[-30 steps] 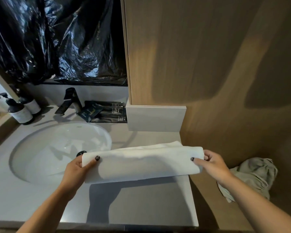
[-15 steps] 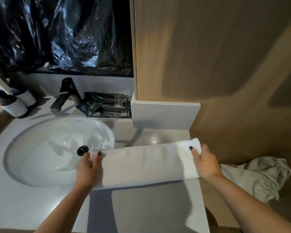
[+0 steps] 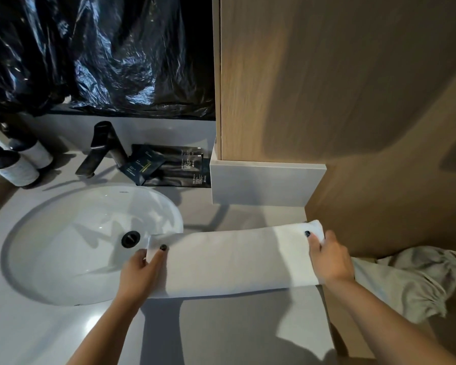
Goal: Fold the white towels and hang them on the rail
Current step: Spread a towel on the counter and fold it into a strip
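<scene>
Towel [image 3: 232, 262], folded long, is pinched at each end by left hand [image 3: 140, 272] and right hand [image 3: 329, 259], kept taut above counter [image 3: 234, 325] for a neat fold.

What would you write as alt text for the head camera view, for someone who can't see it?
Two hands hold a folded white towel on a grey vanity counter, the left hand pinching its left end and the right hand its right end. A white sink and black faucet sit at left.

Grey counter [image 3: 221, 325]: folded white towel [image 3: 234, 262], two bottles [image 3: 13, 167], dark packets [image 3: 174, 167].
</scene>
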Demonstrator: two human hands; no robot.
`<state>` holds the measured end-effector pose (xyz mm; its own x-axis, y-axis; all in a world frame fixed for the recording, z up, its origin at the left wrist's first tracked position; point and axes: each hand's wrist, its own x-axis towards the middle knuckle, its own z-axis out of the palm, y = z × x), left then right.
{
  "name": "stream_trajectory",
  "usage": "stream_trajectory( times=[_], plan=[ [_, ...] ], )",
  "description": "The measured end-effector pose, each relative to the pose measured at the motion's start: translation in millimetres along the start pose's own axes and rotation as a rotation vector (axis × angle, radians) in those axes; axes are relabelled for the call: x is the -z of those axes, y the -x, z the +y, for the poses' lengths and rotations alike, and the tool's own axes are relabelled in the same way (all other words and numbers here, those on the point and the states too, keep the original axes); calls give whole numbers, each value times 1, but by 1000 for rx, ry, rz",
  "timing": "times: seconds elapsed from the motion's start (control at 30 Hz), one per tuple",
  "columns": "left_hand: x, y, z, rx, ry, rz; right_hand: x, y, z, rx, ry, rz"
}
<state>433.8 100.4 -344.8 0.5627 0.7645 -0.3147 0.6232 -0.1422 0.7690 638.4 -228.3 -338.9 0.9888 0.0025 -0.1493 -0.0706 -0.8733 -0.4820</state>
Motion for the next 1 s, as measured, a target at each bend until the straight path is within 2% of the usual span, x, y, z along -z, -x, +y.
stream_trajectory(
  times=[0.2, 0.33, 0.43, 0.47, 0.53, 0.57, 0.63, 0.7, 0.83, 1.0],
  plan=[
    [-20, 0, 8, -33, -102, 119, 0, -5, -5, -46, 8, 7],
    [-24, 5, 17, -20, -261, 188, -1, 4, -12, -33, 152, 69],
    [-34, 14, 25, -251, -495, 293, -3, 14, -24, 132, 310, 209],
    [-39, 17, 29, -371, -575, 274, -6, 18, -32, 206, 321, 229],
    [-49, 21, 36, -578, -722, 44, -16, 33, -52, 409, 259, 183],
    [-56, 22, 40, -646, -794, -85, -25, 45, -62, 507, 208, 124],
    [-66, 21, 43, -707, -906, -195, -45, 70, -74, 674, 264, -10],
    [-72, 16, 44, -708, -944, -201, -55, 77, -77, 708, 372, -116],
    [-68, 11, 41, -686, -928, -179, -53, 57, -59, 751, 476, -150],
    [-66, 13, 39, -657, -856, -136, -32, 35, -24, 619, 510, -147]
  ],
)
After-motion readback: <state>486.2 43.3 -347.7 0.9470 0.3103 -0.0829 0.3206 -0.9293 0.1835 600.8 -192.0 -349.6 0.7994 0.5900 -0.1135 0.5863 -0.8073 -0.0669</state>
